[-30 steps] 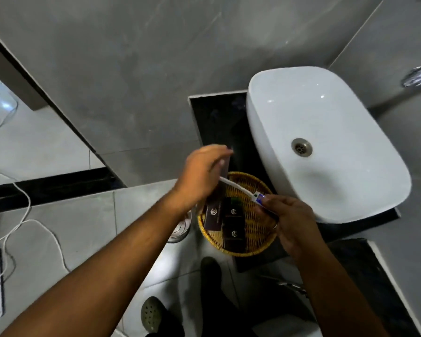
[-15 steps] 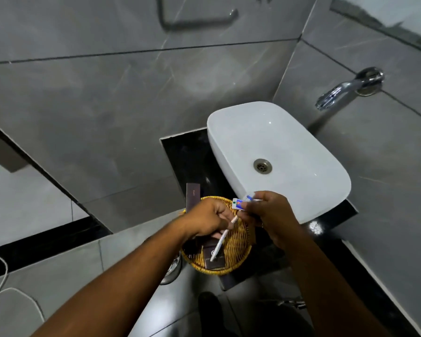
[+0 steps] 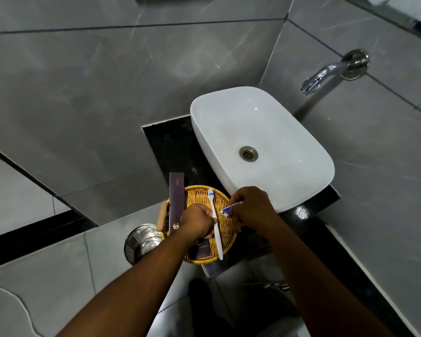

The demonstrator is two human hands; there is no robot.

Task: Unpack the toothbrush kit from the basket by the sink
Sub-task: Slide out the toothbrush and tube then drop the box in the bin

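Two bare hands over a wicker basket beside a white sink, toothbrush and small toothpaste tube already out of their box.

The left hand [image 3: 197, 223] has its grip closed round the white toothbrush [image 3: 215, 224], bristles toward twelve o'clock; the right hand [image 3: 250, 206], at three o'clock of it, pinches the little tube [image 3: 227, 210]. The basket [image 3: 225, 229] on the dark surface [image 3: 170, 147] holds dark packets, and a long dark box [image 3: 176, 203] leans on its rim at ten o'clock. Unpacking looks nearly finished; next, probably, setting both pieces down by the sink [image 3: 260, 144].
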